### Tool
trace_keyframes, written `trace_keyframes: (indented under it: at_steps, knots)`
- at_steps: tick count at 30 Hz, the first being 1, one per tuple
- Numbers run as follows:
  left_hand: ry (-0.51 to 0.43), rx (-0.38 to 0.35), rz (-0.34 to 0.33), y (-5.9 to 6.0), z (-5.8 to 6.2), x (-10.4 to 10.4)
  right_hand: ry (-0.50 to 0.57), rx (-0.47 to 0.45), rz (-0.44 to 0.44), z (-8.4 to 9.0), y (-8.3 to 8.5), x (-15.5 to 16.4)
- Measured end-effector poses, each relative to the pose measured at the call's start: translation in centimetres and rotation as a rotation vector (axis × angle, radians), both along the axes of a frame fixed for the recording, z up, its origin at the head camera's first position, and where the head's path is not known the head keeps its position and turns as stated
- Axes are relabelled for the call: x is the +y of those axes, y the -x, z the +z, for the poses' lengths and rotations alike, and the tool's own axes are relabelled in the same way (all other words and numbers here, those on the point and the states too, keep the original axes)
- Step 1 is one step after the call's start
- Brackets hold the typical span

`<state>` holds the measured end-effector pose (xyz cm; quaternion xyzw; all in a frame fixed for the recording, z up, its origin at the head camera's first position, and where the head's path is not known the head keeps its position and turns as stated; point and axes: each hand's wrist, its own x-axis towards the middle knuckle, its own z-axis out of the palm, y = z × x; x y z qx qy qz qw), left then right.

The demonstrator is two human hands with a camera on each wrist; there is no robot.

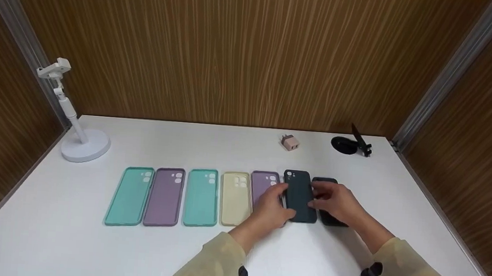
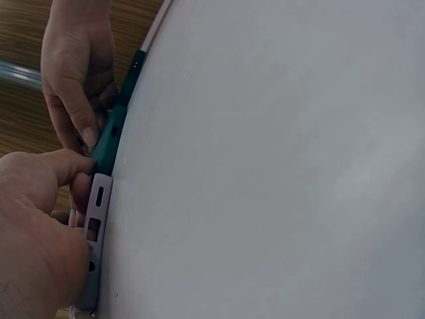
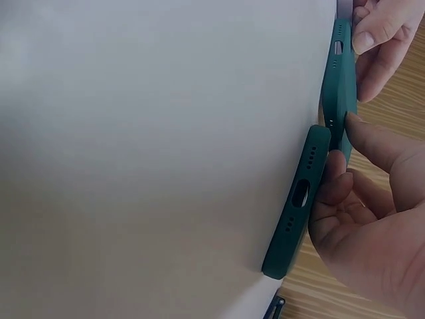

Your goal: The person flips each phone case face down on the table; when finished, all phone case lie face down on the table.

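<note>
On a white worktop, the left hand and right hand both pinch a dark green case with curled fingers, just right of a purple case, partly overlapping a second dark case.

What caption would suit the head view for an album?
Both hands, left hand and right hand, hold a dark green phone case in a row of cases on a white table.
</note>
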<state>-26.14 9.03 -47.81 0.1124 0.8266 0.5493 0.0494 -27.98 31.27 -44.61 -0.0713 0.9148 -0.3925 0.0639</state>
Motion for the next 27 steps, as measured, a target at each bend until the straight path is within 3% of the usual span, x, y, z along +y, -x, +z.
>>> trace_keyframes:
  at_steps: [9,27]
  knots:
    - [0.000,0.011,0.004,0.13,-0.15,0.12,-0.031,0.011,-0.002,0.02,0.04,-0.13]
    - [-0.022,-0.042,0.027,-0.02,0.10,0.30,-0.066,0.023,-0.004,0.00,-0.11,-0.44]
